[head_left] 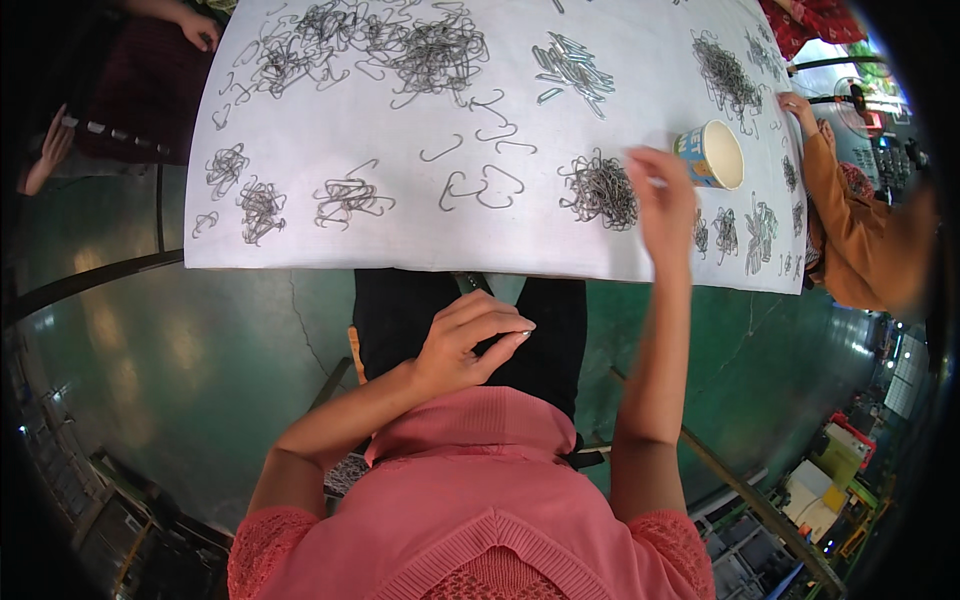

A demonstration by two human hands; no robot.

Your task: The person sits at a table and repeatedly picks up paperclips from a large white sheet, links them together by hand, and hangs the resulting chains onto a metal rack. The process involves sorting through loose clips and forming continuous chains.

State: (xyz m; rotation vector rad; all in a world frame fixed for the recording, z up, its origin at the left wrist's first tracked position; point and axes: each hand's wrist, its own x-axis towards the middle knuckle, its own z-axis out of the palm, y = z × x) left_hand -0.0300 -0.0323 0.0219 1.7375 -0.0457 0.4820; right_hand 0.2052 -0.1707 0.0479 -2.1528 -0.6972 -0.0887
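Observation:
Above my lap, my left hand (470,335) is closed in a pinch, thumb against forefinger; a tiny bit of something shows at the fingertips, too small to name. My right hand (663,190) is over the table's right part, smeared by motion, so its fingers do not read clearly. Just left of it lies a dense heap of bent wire hooks (600,190). Right beside it, a paper cup (722,156) with a blue and yellow side leans toward the right, its mouth facing up and right. Loose S-shaped wire hooks (482,188) lie in the middle.
The white-covered table (400,245) also carries a big hook pile (430,50), straight metal pieces (575,72) and several smaller hook piles (262,210). Another person's hand (797,108) rests at the right edge; others' hands (55,150) show at the left. A fan (855,97) stands beyond.

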